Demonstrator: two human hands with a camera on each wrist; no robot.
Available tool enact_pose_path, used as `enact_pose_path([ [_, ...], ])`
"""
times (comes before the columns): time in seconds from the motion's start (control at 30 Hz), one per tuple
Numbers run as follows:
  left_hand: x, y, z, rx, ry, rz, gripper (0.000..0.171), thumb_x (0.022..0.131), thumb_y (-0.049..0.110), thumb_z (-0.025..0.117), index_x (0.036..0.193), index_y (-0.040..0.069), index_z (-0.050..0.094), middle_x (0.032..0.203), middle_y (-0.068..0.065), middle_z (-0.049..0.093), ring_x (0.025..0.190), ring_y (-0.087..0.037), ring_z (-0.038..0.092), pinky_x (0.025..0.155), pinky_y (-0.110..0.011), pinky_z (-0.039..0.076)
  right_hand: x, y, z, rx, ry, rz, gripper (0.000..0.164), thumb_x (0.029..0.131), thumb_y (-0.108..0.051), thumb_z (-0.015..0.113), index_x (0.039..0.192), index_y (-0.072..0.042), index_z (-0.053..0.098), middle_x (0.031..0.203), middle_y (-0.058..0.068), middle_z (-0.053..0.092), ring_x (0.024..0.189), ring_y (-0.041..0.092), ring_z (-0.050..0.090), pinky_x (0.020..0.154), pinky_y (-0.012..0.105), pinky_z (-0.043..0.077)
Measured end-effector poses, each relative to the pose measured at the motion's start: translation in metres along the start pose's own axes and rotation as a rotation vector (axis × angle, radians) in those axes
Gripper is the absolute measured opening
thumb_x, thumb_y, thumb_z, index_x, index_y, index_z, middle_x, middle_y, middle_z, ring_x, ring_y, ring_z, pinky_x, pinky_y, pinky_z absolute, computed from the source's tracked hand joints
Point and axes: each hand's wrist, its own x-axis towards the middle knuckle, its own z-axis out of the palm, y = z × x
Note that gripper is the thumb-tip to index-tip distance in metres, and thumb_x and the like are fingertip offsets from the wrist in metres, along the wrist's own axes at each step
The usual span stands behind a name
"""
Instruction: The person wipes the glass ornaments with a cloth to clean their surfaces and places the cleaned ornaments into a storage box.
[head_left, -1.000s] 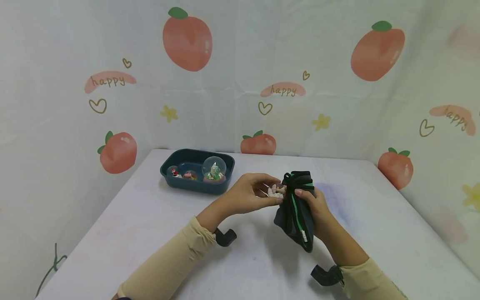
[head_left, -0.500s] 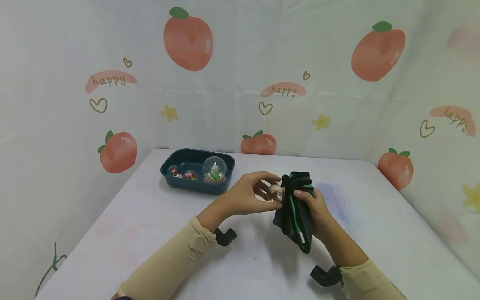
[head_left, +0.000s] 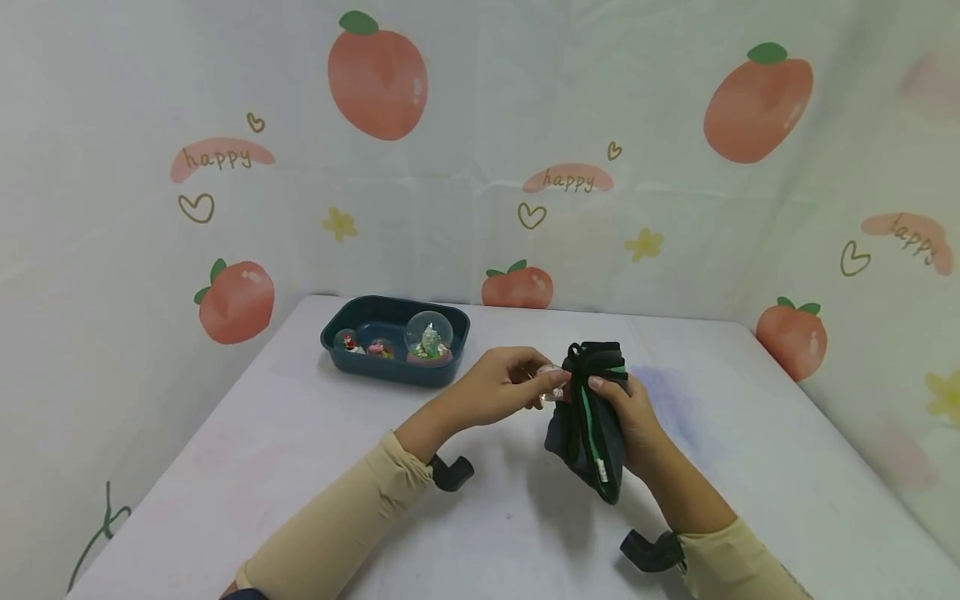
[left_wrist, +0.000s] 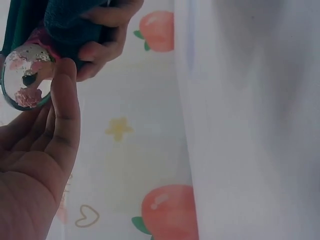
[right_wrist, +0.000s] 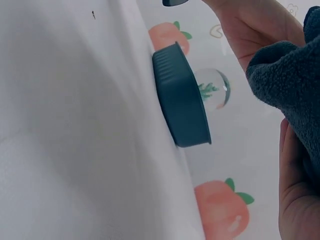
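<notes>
My left hand [head_left: 491, 387] pinches a small snow globe [left_wrist: 27, 72] between thumb and fingers, above the table. Its clear dome has pink and green bits inside, and the left wrist view shows a pink base against the cloth. My right hand [head_left: 636, 425] grips a folded dark towel [head_left: 600, 429], its thumb on the front. A green stripe and a small white label show on the towel, which hangs down in folds. In the right wrist view its fuzzy teal surface [right_wrist: 295, 75] covers part of both hands. Towel and globe meet between the hands.
A dark teal tray [head_left: 382, 369] stands at the table's back left. Inside it are a larger snow globe [head_left: 429, 332] with a green tree and two smaller globes [head_left: 349, 342]. Black curved pieces [head_left: 452, 475] stick out below both wrists. A patterned curtain [head_left: 465, 125] hangs behind the table.
My left fingers have turned the snow globe and closed in around it, with the thumb now nearer the towel. My right hand and the towel have hardly moved.
</notes>
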Motion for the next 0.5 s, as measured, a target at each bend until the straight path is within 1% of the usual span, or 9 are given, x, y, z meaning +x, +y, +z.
enact_pose_path([
  [0.07,0.0,0.0,0.0,-0.008,0.007,0.007,0.023,0.105,0.035,0.068,0.114,0.014,0.074,0.092,-0.007,0.077,0.083,-0.026,0.076,0.071,-0.03,0.061,0.001,0.0,0.0,0.006,0.003,-0.005,0.021,0.104,-0.022,0.052,0.119,-0.01,0.059,0.098,-0.002,0.075,0.088,0.012,0.076,0.081,0.028,0.064],
  [0.17,0.0,-0.001,-0.001,-0.011,0.012,0.018,0.023,0.105,0.032,0.067,0.115,0.013,0.074,0.095,-0.002,0.075,0.08,-0.017,0.075,0.07,-0.029,0.06,0.001,0.0,0.0,0.022,0.01,-0.003,0.019,0.104,-0.022,0.052,0.116,-0.01,0.06,0.096,-0.002,0.074,0.086,0.011,0.076,0.079,0.028,0.065],
  [0.23,0.0,-0.001,-0.003,-0.024,0.014,0.031,0.022,0.105,0.03,0.067,0.117,0.012,0.074,0.097,-0.002,0.074,0.078,-0.014,0.074,0.069,-0.029,0.06,0.001,0.0,0.0,0.034,0.013,0.004,0.019,0.103,-0.023,0.052,0.115,-0.01,0.06,0.095,-0.002,0.073,0.085,0.01,0.075,0.078,0.027,0.064],
  [0.4,0.0,0.001,-0.01,-0.066,0.033,0.052,0.02,0.104,0.025,0.07,0.12,0.013,0.073,0.1,-0.004,0.072,0.08,-0.015,0.073,0.072,-0.03,0.061,0.001,-0.002,-0.002,0.05,0.027,0.024,0.021,0.104,-0.027,0.051,0.117,-0.011,0.056,0.097,-0.003,0.072,0.085,0.009,0.073,0.079,0.026,0.064],
  [0.5,0.0,0.003,-0.017,-0.063,0.06,0.056,0.025,0.103,0.024,0.072,0.125,0.013,0.071,0.109,-0.001,0.075,0.087,-0.015,0.074,0.077,-0.03,0.061,0.0,-0.004,-0.003,0.06,0.035,0.039,0.023,0.105,-0.029,0.051,0.119,-0.011,0.053,0.097,-0.004,0.073,0.086,0.009,0.074,0.079,0.027,0.064],
])
